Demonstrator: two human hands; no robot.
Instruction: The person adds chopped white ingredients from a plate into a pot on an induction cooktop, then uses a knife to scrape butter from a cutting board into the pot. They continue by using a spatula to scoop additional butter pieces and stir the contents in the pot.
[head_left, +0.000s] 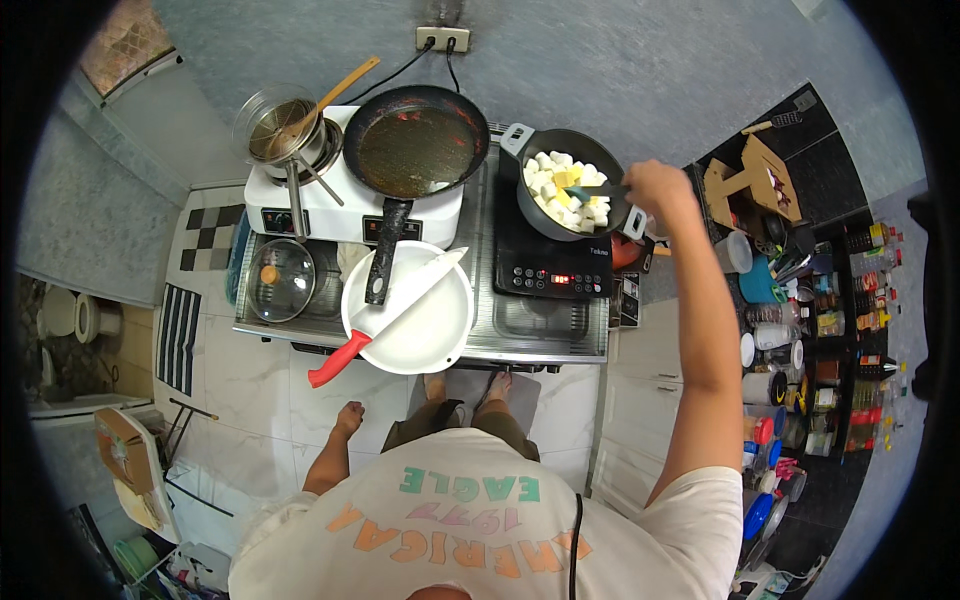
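My right hand (657, 189) is closed around the dark handle of a spatula (581, 193), whose teal head rests among white marshmallows (555, 169) and yellow butter pieces (564, 179). They lie in a dark grey pot (559, 225) on a black induction cooktop (517, 259) with a lit display. My left hand (350, 416) hangs low beside my body, away from the stove, fingers curled; nothing shows in it. A frying pan (420, 150) with oily residue stands left of the pot. Below its handle, a red-handled knife (405, 300) lies across a white bowl (427, 337).
A white electric stove (337, 217) at left carries a saucepan (289, 161) with a strainer (279, 127) and a wooden utensil (349, 79). A glass lid (281, 281) lies in front. Jars, bottles and a cardboard box (757, 180) crowd the right-hand counter and shelves.
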